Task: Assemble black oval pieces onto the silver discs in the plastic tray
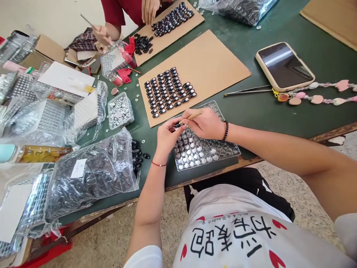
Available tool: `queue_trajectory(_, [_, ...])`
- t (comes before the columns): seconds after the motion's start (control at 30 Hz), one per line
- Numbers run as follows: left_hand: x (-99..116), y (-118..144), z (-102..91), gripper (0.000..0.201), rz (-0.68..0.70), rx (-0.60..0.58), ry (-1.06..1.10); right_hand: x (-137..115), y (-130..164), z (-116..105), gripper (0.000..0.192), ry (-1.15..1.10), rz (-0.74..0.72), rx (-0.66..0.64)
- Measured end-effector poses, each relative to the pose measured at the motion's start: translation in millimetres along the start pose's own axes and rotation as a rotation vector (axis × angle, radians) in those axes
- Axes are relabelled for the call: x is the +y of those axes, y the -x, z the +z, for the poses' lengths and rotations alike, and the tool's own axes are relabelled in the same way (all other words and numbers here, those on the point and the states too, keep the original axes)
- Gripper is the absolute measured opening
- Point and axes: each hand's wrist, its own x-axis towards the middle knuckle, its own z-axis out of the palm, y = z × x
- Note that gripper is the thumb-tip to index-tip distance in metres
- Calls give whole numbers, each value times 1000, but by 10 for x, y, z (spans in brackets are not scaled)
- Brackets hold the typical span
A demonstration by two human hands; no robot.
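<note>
My left hand (167, 134) pinches a small black oval piece (176, 125) between its fingertips, just above the near-left part of a clear plastic tray (206, 150) filled with small silver gems. My right hand (205, 123) holds a thin wooden stick (192, 116) like a pen, its tip touching the black piece. Beyond the hands lies a brown cardboard sheet (212, 63) carrying rows of finished black oval pieces (167, 91).
A zip bag of black parts (92, 175) lies at the left. A small box of gems (121, 110) stands nearby. A phone (284, 66) and tweezers (247, 90) lie at the right. Another person's hands (149, 10) work at a second cardboard (167, 35) across the table.
</note>
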Motion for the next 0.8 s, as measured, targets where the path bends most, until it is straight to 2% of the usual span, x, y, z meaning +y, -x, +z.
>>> queue_trajectory(0.13, [25, 12, 4, 29, 31, -11, -87, 7, 0, 2, 31, -15, -24, 22])
queue_trajectory(0.3, [-6, 19, 37, 27, 56, 44, -21, -37, 21, 17, 30, -6, -28, 3])
queue_trajectory(0.37, [-32, 17, 55, 26, 79, 50, 1, -55, 16, 22, 31, -69, 5, -13])
queue_trajectory(0.43, [-46, 18, 76, 25, 87, 49, 24, -48, -15, 22, 33, -223, 105, 3])
queue_trajectory(0.53, [-30, 36, 115, 23, 56, 12, 43, 21, -97, 17, 38, -530, 334, 49])
queue_trajectory(0.6, [-3, 53, 136, 22, 20, -24, 36, 84, -148, 12, 39, -628, 425, 66])
queue_trajectory(0.7, [21, 63, 140, 26, 8, -41, 34, 136, -186, -2, 28, -520, 422, 27])
queue_trajectory(0.8, [8, 53, 120, 33, 31, -13, 33, 127, -182, -15, 5, -436, 373, -93])
